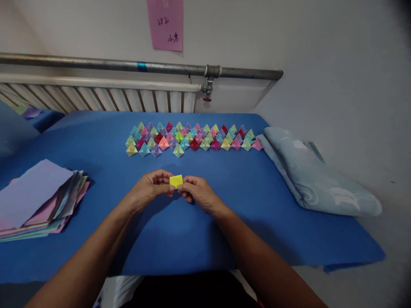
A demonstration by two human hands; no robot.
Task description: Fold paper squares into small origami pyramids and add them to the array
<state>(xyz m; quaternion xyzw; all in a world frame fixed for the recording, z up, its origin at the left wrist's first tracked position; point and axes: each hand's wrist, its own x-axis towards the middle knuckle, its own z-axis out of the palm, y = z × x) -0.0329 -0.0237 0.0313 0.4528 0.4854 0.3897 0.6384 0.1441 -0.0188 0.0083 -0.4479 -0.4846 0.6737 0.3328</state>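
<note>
A small yellow folded paper [176, 181] is held up between both hands over the blue table. My left hand [152, 188] pinches its left edge, with the thumb in front and the fingers behind. At its right edge, my right hand [198, 192] grips the lower corner between thumb and fingers. Beyond the hands, folded paper pieces [194, 144] in many colours stand in several close rows, with a gap in the front row.
A stack of coloured paper sheets [35, 192] lies at the left of the blue table [180, 239]. A folded light-blue blanket [308, 179] rests at the right. Behind are a radiator [112, 99], a metal pipe [167, 68] and a pink note [166, 25] on the wall.
</note>
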